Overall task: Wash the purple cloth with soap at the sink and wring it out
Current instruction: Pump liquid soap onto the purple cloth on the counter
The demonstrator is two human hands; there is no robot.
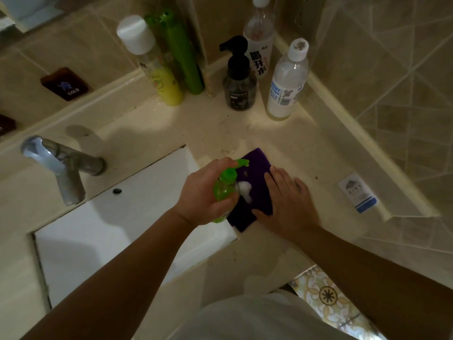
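The purple cloth (255, 173) lies flat on the beige counter just right of the white sink (137, 217). A blob of white foam (245, 188) sits on its middle. My left hand (206, 192) grips a green pump soap bottle (226, 187), tilted over the cloth's left edge, with the pump head pointing at the cloth. My right hand (289, 202) rests flat with straight fingers on the cloth's right side and the counter, pinning it down.
A metal faucet (61, 165) stands left of the sink. Several bottles crowd the back corner: a yellow spray can (157, 69), a green can (181, 52), a black pump bottle (239, 82), two clear bottles (286, 82). A small white packet (358, 196) lies at right.
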